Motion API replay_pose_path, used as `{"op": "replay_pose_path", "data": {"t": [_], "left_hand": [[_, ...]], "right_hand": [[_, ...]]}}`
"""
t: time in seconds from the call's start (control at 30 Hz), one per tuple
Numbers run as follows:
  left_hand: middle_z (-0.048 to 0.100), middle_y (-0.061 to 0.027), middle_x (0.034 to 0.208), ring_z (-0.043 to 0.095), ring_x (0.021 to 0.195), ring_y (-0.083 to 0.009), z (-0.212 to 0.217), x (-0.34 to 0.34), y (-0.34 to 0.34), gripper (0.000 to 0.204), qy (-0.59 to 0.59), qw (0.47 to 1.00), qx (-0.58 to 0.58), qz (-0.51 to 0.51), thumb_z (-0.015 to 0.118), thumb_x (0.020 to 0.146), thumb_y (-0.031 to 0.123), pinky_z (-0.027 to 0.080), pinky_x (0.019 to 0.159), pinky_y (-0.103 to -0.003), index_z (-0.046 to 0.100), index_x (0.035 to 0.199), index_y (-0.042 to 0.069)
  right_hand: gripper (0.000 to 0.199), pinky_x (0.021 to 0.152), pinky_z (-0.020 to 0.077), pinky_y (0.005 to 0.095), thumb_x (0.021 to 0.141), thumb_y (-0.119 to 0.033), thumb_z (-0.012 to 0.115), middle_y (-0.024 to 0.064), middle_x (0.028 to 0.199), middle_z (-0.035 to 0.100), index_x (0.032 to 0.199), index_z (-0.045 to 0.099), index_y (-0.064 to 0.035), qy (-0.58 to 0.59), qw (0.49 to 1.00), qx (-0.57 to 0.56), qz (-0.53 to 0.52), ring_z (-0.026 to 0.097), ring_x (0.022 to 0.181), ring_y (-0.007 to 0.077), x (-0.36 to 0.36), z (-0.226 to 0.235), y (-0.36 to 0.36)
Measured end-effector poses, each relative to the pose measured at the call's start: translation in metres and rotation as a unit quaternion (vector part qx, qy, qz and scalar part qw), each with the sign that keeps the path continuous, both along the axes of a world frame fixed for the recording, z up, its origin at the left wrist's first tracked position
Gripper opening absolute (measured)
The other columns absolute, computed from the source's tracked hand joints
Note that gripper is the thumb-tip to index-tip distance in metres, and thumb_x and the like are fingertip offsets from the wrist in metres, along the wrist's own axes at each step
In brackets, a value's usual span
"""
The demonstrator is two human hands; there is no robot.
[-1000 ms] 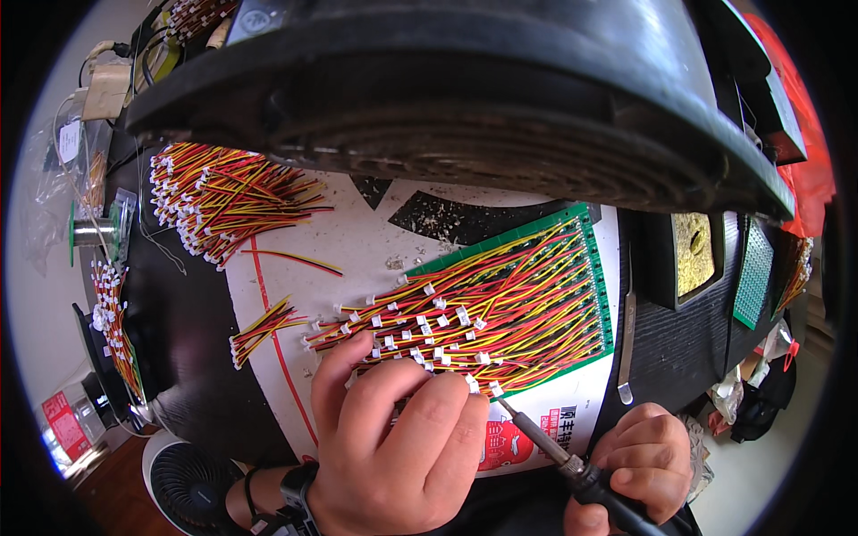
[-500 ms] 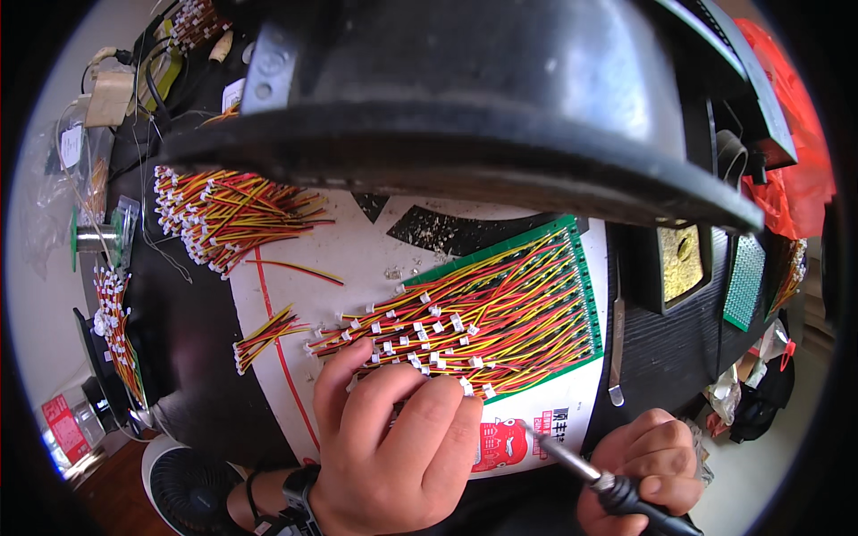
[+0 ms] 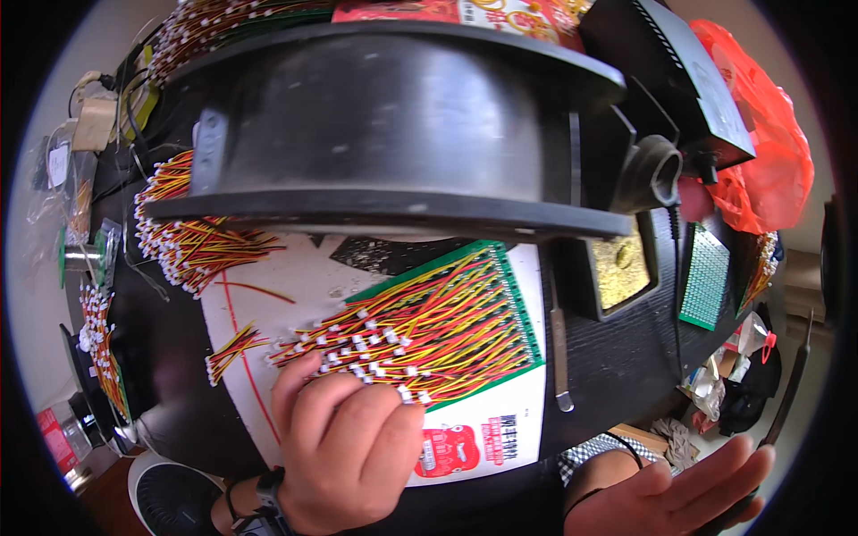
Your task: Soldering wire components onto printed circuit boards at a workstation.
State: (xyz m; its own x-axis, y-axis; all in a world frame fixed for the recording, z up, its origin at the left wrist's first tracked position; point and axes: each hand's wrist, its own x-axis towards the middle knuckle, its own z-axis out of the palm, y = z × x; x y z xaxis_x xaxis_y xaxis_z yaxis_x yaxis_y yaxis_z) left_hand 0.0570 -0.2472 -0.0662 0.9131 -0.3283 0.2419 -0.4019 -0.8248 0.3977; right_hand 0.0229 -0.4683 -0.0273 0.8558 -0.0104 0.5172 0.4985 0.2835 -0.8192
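Near the table's front edge, the left hand (image 3: 344, 447) presses curled fingers on the white-plugged ends of red-yellow-black wire leads (image 3: 420, 335) fanned across a green circuit board (image 3: 527, 304), while the right hand (image 3: 670, 491) lies open, palm up, gripping nothing.

1. Even daylight fills the scene; the white sheet (image 3: 295, 286) on the desk (image 3: 608, 357) is bright but not blown out.
2. The big black hood (image 3: 384, 125) carries a soft sheen on its top and casts a shadow just beneath its rim.
3. Strong fisheye bending (a black ring frames the round picture) curves the straight edges near the rim.
4. The right hand (image 3: 670, 491) at the lower edge is slightly smeared; the wire bundle (image 3: 429, 330) at the centre is sharp.
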Motion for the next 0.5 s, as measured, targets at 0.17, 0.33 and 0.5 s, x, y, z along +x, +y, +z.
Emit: {"op": "replay_pose_path", "data": {"t": [0.17,0.33,0.5], "left_hand": [[0.055,-0.0077,0.092,0.055,0.084,-0.0326,0.007,-0.004,0.002,0.019,0.019,0.999,0.018,0.025,0.072,0.065,0.001,0.046,0.096,-0.060,0.063,0.079,0.007],[0.055,-0.0068,0.088,0.055,0.082,-0.0308,0.007,-0.001,-0.002,0.016,0.011,0.999,0.027,0.029,0.072,0.063,0.004,0.046,0.095,-0.059,0.063,0.076,0.008],[0.056,-0.0059,0.087,0.055,0.081,-0.0297,0.007,-0.001,-0.007,0.016,0.018,0.999,0.012,0.035,0.073,0.062,0.007,0.046,0.095,-0.059,0.062,0.075,0.009]], "right_hand": [[0.114,0.126,0.0163,0.0562,0.080,-0.016,0.089,0.0063,0.173,-0.015,0.166,0.015,-0.0258,0.033,0.999,0.033,-0.009,-0.022,0.157,0.0272,0.018,0.010,0.010],[0.113,0.125,0.0089,0.0625,0.082,-0.026,0.088,0.0088,0.173,-0.016,0.167,0.014,-0.0238,0.030,0.994,0.060,-0.082,-0.024,0.156,0.0299,0.016,-0.001,0.007],[0.111,0.124,0.0048,0.0655,0.083,-0.024,0.087,0.0092,0.172,-0.017,0.167,0.015,-0.0227,-0.053,0.989,0.103,-0.087,-0.025,0.156,0.0302,0.018,-0.003,-0.001]]}}
